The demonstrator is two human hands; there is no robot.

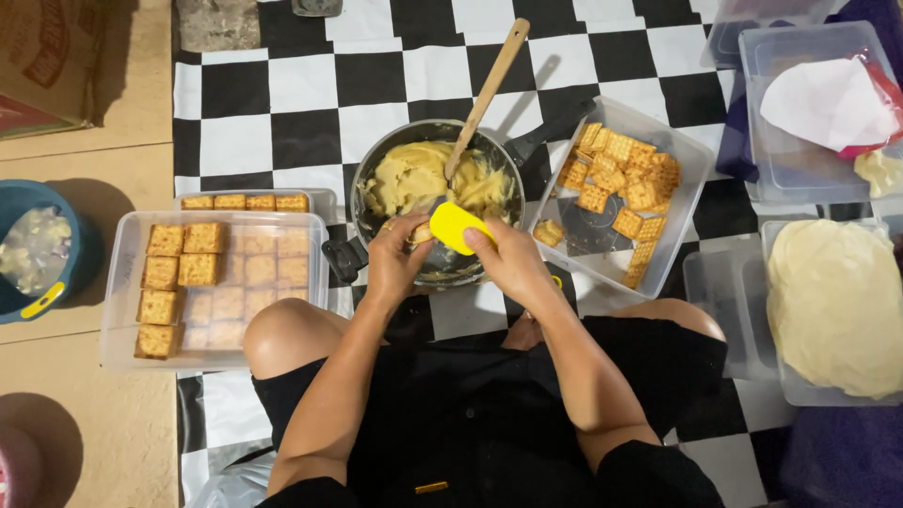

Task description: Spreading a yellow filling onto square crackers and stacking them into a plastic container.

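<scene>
Yellow spatula [458, 226] is gripped by the right hand [511, 264], spreading cream on a cracker [421, 231] pinched in the left hand [393, 261], just before the pan [437, 188]. Next seems placing it in the left tray [122, 282].

The pan [428, 155] is dark matt metal, holding a thick, glossy yellow paste [414, 179]. A smooth pale wooden spoon [487, 94] leans in it. Just in front of the pan, the right hand [513, 263] holds a smooth yellow plastic scraper [456, 226]. Right of the pan, a clear plastic tub [691, 160] holds rough, dry crackers [625, 174]. Left of the pan is a frosted plastic box [122, 282]. Under the pan lies a smooth black-and-white checked sheet [282, 103].
</scene>
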